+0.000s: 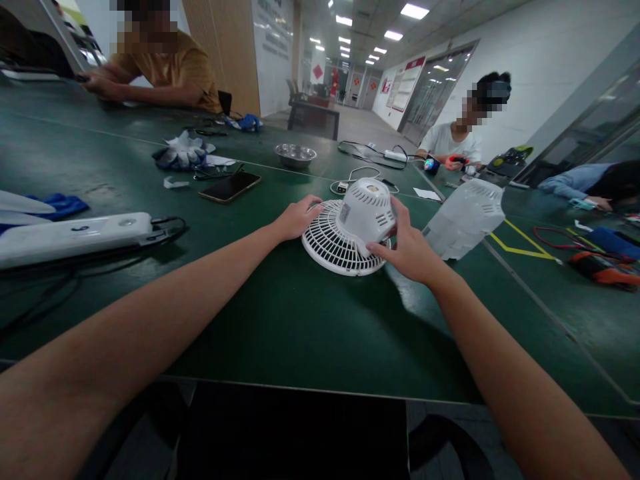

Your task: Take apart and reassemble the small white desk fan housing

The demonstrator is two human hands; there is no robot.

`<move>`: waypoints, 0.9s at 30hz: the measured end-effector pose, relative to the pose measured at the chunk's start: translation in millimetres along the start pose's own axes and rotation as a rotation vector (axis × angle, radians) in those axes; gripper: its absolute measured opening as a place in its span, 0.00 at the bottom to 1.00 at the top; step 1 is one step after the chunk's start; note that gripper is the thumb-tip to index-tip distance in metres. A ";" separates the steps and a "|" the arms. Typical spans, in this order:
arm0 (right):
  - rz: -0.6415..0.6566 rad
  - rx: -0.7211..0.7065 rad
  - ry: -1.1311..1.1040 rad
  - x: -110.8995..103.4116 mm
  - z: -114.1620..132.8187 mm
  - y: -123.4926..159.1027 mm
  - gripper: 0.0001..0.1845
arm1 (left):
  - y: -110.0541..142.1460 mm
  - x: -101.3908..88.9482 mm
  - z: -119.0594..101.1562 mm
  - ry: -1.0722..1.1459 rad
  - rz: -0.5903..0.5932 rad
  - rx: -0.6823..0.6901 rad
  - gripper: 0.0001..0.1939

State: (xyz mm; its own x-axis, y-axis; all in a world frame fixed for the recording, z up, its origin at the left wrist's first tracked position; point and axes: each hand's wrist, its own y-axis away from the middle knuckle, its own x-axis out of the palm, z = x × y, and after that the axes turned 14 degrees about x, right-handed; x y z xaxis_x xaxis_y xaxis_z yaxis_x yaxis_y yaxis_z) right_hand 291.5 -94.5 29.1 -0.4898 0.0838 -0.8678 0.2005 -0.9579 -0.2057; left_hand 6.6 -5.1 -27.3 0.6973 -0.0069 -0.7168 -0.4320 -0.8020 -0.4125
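A white fan head lies grille-down on the green table, its round motor housing pointing up. My left hand rests on the left rim of the grille, fingers curled over the edge. My right hand grips the right side of the motor housing, thumb in front and fingers behind. A white fan base or cover lies just right of my right hand.
A phone, gloves, a steel bowl and cables lie farther back. A white power strip sits at the left. Red tools lie at the right. Three other people sit around the table.
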 end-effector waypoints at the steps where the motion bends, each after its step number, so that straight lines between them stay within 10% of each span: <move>1: -0.002 0.002 0.004 0.2 -0.5 -0.3 0.58 | 0.3 -0.1 -0.4 -0.003 -0.002 0.004 0.26; 27: -0.015 -0.002 0.034 2.3 -3.7 -2.3 0.59 | 1.8 0.4 -3.0 -0.006 -0.020 -0.005 0.25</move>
State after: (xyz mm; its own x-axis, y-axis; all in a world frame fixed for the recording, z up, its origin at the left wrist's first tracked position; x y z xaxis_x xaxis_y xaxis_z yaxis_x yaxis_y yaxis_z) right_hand 293.2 -91.1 25.9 -0.4638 0.1077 -0.8794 0.1951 -0.9558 -0.2199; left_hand 7.8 -8.3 -26.7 0.7026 0.0125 -0.7115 -0.4151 -0.8049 -0.4241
